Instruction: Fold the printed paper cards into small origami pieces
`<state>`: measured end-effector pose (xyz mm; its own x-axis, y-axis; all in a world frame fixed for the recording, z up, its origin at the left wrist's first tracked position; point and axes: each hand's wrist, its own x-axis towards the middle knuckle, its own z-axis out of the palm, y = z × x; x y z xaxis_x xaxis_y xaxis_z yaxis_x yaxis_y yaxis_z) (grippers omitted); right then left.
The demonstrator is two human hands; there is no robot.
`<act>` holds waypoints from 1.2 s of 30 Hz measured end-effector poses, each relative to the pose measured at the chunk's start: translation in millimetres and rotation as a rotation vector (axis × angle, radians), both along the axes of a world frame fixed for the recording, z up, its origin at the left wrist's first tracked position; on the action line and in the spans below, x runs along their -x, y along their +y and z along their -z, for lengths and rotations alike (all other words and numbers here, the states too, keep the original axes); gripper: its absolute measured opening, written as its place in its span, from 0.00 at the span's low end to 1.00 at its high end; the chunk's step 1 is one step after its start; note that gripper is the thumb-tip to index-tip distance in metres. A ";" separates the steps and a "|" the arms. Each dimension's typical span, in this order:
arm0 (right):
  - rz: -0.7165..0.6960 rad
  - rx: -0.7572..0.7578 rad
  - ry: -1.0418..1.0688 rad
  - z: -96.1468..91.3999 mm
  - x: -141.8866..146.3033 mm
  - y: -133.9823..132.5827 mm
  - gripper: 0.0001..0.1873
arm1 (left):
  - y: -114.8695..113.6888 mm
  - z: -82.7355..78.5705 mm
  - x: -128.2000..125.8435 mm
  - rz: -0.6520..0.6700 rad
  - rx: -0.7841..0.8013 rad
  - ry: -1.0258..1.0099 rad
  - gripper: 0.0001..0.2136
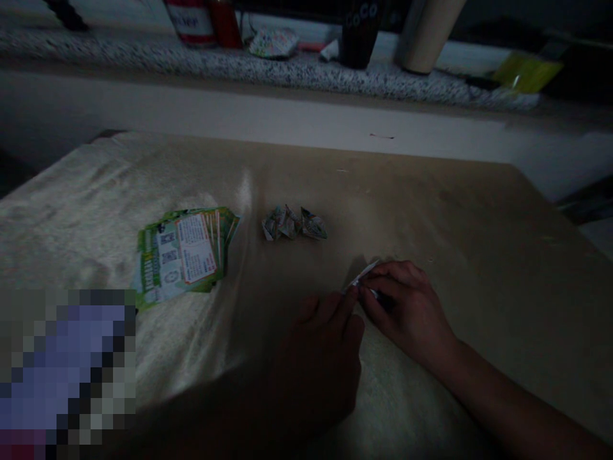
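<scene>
A small piece of folded paper (364,272) shows as a pale edge between my two hands, just above the table; most of it is hidden by fingers. My right hand (407,300) pinches it from the right, thumb and fingers pressed together. From the left, my left hand (325,351) has its fingertips on the paper's near end; this hand is in deep shadow, its fingers bent. Beyond them stand several folded paper shapes (288,223) with pointed corners, in a short row. To the left lies a fanned pile of green printed leaflets (191,249).
The table has a wrinkled pale cover (460,211). Behind it runs a speckled stone ledge (143,59) with a red-and-white container (194,22), a black cup (358,35), a beige cylinder (428,32) and a yellow packet (527,71). A pixelated patch hides the lower left.
</scene>
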<state>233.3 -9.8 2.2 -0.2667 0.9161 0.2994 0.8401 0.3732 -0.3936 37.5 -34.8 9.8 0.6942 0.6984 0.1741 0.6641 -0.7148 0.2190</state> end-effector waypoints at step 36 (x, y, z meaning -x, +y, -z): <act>0.061 -0.037 -0.053 2.8 3.7 -1.4 0.10 | -5.1 -3.5 1.3 -0.055 -0.074 -0.007 0.08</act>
<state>229.6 -11.2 -0.6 -0.2268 0.9196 0.3208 0.8811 0.3340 -0.3348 36.3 -39.9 13.3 0.6538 0.7204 0.2315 0.7013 -0.6918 0.1721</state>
